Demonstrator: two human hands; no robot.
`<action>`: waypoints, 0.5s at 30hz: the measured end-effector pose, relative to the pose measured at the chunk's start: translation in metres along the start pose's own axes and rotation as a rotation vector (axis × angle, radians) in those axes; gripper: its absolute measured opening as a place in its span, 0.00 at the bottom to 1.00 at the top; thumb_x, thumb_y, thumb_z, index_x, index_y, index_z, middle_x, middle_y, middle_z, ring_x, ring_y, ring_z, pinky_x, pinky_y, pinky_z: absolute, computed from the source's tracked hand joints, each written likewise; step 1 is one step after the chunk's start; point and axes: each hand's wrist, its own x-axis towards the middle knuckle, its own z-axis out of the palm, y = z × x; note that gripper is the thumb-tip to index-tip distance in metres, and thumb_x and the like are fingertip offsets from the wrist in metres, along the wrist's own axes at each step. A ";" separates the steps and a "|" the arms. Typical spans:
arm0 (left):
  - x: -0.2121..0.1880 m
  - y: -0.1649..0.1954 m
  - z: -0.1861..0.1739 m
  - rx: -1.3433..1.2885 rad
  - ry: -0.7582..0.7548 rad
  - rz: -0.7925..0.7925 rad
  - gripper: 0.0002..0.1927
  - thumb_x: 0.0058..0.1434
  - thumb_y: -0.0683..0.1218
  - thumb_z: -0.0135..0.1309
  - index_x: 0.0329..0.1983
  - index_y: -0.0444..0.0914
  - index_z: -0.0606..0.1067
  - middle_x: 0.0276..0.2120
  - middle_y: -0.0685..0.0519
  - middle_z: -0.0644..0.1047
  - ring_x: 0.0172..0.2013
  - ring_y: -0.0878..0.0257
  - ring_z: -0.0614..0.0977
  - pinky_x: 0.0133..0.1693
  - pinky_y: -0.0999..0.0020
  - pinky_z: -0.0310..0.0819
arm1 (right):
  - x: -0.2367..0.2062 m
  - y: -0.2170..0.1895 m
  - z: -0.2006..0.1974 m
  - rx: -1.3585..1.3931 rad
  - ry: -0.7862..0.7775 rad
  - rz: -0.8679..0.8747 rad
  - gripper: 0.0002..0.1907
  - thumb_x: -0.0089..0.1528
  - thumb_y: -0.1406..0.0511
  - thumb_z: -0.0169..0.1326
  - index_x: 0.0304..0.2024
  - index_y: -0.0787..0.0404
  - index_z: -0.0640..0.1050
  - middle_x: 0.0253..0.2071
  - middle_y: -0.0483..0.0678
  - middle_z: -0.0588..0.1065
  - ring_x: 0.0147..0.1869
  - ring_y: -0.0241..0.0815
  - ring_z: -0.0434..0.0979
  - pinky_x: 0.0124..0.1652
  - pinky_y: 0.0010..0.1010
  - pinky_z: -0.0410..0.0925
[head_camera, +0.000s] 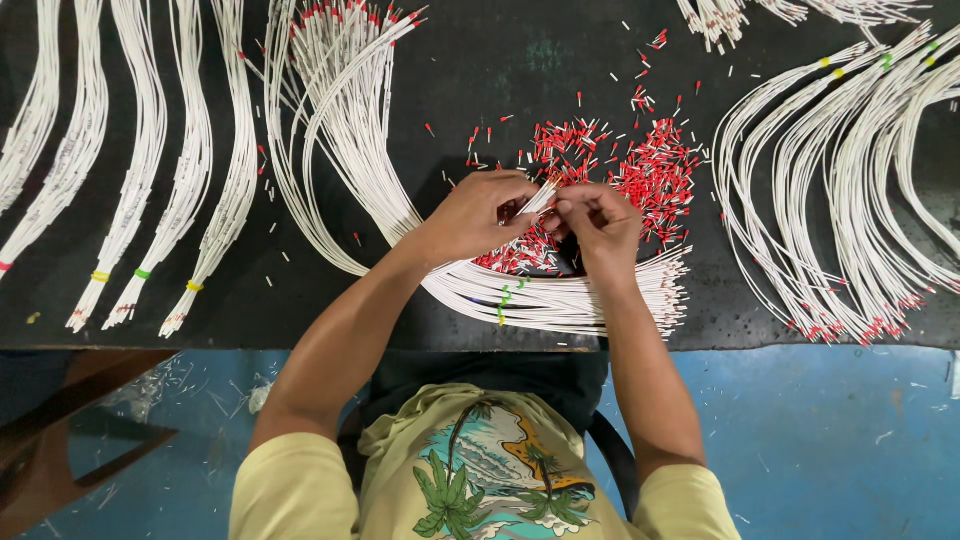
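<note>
1. The black bench (500, 60) carries white wire bundles (350, 150) and a loose pile of red caps (655, 170) just beyond both hands.
2. The left hand (478, 215) pinches a few wires (540, 197), their ends slanting up-right toward the right hand (598, 222).
3. The right hand's fingers are pressed together at those tips; any cap between them is hidden.

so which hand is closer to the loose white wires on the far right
Right. The right hand lies left of those white wires, past the red caps; the left hand is farther left still, beyond it.
</note>
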 end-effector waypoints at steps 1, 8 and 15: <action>0.000 0.000 0.000 0.006 0.003 0.011 0.09 0.62 0.40 0.60 0.44 0.34 0.76 0.32 0.49 0.75 0.29 0.58 0.79 0.32 0.64 0.73 | 0.000 0.000 0.000 -0.005 -0.001 -0.016 0.02 0.68 0.76 0.54 0.43 0.68 0.77 0.39 0.50 0.79 0.37 0.35 0.81 0.35 0.26 0.74; -0.002 0.001 -0.003 -0.065 0.069 -0.032 0.09 0.61 0.40 0.61 0.43 0.33 0.77 0.31 0.50 0.76 0.28 0.61 0.78 0.32 0.66 0.73 | 0.000 -0.006 0.006 -0.103 0.107 -0.063 0.05 0.68 0.75 0.53 0.45 0.65 0.77 0.39 0.47 0.79 0.37 0.32 0.78 0.35 0.23 0.72; -0.002 -0.006 -0.009 -0.102 0.153 -0.140 0.09 0.60 0.40 0.63 0.41 0.32 0.77 0.29 0.50 0.76 0.27 0.65 0.75 0.31 0.68 0.71 | 0.010 -0.029 0.016 -0.821 -0.172 -0.246 0.10 0.60 0.70 0.64 0.41 0.64 0.78 0.37 0.51 0.77 0.35 0.44 0.80 0.36 0.33 0.71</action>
